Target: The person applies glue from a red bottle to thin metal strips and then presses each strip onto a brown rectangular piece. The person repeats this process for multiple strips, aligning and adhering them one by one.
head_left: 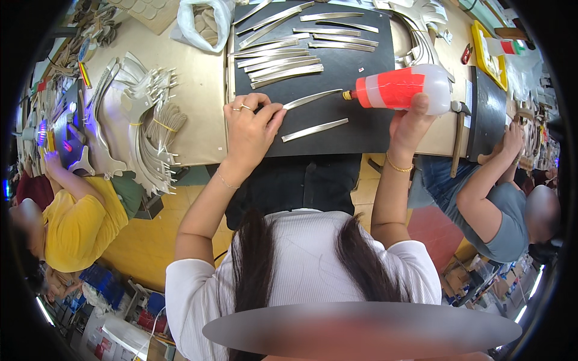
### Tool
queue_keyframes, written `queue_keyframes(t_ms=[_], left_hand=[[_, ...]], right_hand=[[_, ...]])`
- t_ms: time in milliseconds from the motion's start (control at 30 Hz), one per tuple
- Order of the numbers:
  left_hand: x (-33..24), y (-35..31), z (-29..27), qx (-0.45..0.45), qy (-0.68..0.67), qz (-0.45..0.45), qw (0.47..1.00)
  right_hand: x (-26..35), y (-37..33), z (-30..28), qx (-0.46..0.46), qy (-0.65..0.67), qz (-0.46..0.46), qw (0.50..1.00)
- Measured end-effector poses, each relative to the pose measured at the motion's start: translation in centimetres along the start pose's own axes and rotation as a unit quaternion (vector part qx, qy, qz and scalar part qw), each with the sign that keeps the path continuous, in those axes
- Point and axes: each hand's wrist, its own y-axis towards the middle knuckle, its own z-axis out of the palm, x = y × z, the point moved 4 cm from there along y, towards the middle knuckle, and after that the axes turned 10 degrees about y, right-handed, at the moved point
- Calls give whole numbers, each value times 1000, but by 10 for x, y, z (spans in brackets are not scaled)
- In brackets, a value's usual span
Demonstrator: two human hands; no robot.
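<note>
Between the thumb and fingers of my left hand (253,126) is one end of a slim, slightly curved metal strip (314,99), its tip pointing right. My right hand (412,123) grips a translucent squeeze bottle (391,89) with a red label, tipped on its side. The bottle's narrow nozzle (347,95) is close to the free tip of the strip; whether they touch I cannot tell. A second metal strip (315,130) lies on the black mat (355,72) just below. Several more strips (283,63) are spread over the mat's upper part.
A white plastic bag (205,27) of beige pieces stands at the back left. Bundled pale curved parts (144,120) cover the table's left side. On the right are a hammer (460,129) and a yellow tray (487,54). Co-workers sit at left (81,222) and right (500,210).
</note>
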Motion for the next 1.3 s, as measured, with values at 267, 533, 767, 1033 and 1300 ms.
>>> queue_keyframes(t_ms=[267,533,767,1033,1300], left_hand=[[7,-6,-4,8,-27,-31,999],[9,-5,-3,9,-37,-35,999],[10,-4,-3,-3,-41,-36,999],[12,-4,-3,7,-62,-46,997],[9,-3,-9,-12,-10,13,1000]], right_hand=[[-3,-7,6,34,-98,-31,994],[-9,-8,5,23,-94,-21,995],[-13,-4,9,48,-114,-22,992],[-11,-8,21,61,-114,-8,992],[-11,-7,31,60,-102,-18,993]])
